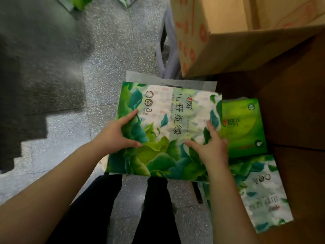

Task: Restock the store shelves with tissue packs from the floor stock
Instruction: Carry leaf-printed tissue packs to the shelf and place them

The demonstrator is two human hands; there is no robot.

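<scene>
A large green-and-white tissue pack (163,124) printed with leaves is held flat in front of me, above the floor. My left hand (117,133) grips its left edge, thumb on top and fingers out of sight beneath. My right hand (210,147) clasps the right side, fingers spread and curled over the wrapper. Beside it on the right lies a bright green tissue pack (243,127), and a second leaf-print tissue pack (262,194) lies below that; both rest in a brown cardboard box (295,120).
A tan cardboard box (197,41) with red print stands open at the upper right. Speckled grey floor (116,46) spreads to the left, with a dark blurred patch at far left. More green packs (80,2) show at the top edge. My dark trouser legs (154,208) are below.
</scene>
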